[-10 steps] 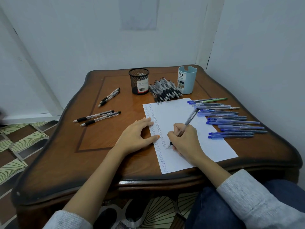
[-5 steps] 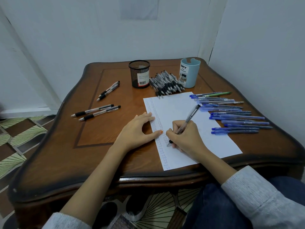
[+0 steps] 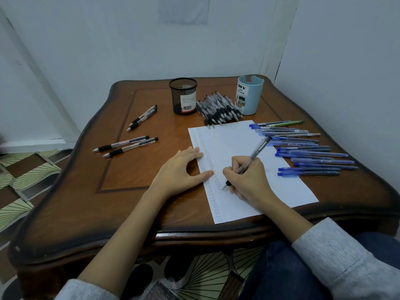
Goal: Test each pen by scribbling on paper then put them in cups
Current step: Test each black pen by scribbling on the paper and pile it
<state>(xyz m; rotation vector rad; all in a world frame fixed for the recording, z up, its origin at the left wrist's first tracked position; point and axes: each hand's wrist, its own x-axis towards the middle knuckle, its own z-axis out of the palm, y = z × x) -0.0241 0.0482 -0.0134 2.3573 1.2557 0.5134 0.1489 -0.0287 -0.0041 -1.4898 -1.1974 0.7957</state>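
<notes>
Nearest, the right hand (image 3: pixel 246 180) is gripping a pen (image 3: pixel 251 158) and scribbling on the paper (image 3: pixel 233 144), which is lying close to the table (image 3: pixel 108 202) rim, while the left hand (image 3: pixel 179 169), fingers flat, is pressing its left edge. Farther back, blue pens (image 3: pixel 307 152) and black pens (image 3: pixel 218 110) are waiting in piles. No pens are showing above the mesh cup (image 3: pixel 183 96) or the blue cup (image 3: pixel 250 95), so most of the work seems to be remaining.

1. left sleeve (image 3: pixel 86 291), at 7 o'clock in the view: light grey knit with fine ribbing, ending near the elbow.
2. right sleeve (image 3: pixel 346 256), at 4 o'clock: the same grey ribbed knit, pushed up the forearm.
3. trousers (image 3: pixel 281 276), at 5 o'clock: dark blue fabric.
4. left hand (image 3: pixel 177 169) and right hand (image 3: pixel 249 178): bare, forearms uncovered.
</notes>
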